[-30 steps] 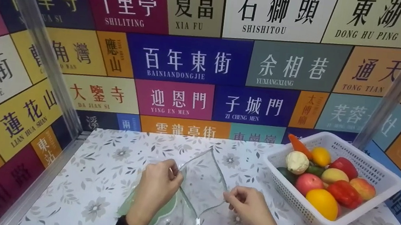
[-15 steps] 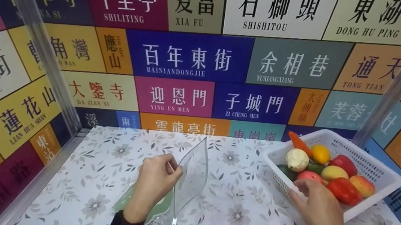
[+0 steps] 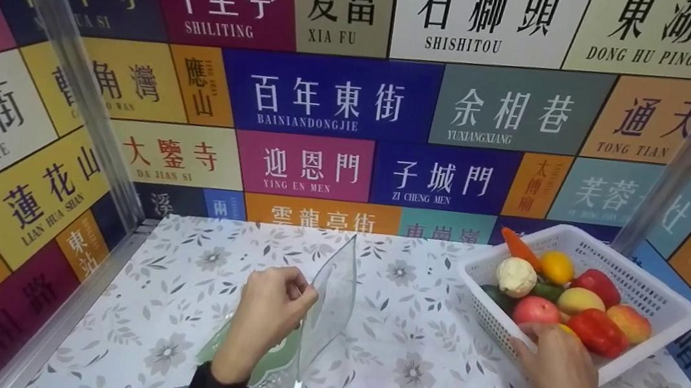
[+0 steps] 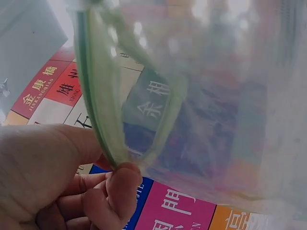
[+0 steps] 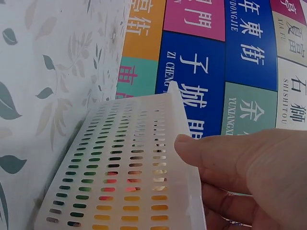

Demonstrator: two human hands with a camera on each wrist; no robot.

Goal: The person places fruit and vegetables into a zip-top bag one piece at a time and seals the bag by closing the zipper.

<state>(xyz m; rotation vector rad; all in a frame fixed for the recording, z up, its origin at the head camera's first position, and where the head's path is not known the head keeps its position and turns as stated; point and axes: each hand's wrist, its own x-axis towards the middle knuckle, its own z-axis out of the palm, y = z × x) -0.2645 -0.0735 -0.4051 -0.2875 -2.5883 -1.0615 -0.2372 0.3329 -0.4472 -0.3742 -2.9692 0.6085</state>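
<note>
My left hand (image 3: 278, 303) pinches the open edge of a clear plastic zip bag (image 3: 333, 303), which stands up from the table with its mouth parted. In the left wrist view, thumb and forefinger hold the bag's green-tinted zip strip (image 4: 88, 81). At the front of a white perforated basket (image 3: 631, 370), my right hand (image 3: 559, 371) reaches over the rim. Beneath it lies an orange (image 3: 568, 331), mostly covered by the hand. In the right wrist view the thumb (image 5: 211, 151) lies across the rim and the fingertips are hidden.
The basket also holds a carrot (image 3: 518, 247), a red bell pepper (image 3: 598, 332), a tomato (image 3: 537, 311) and several other fruits and vegetables. Green-printed plastic (image 3: 282, 353) lies under the left forearm on the flowered tablecloth (image 3: 414, 332). Transparent posts (image 3: 684, 135) stand at both sides.
My right hand has let go of the bag's right edge, moved right to the basket and lowered toward the orange. The bag's mouth has narrowed while the left hand keeps its hold.
</note>
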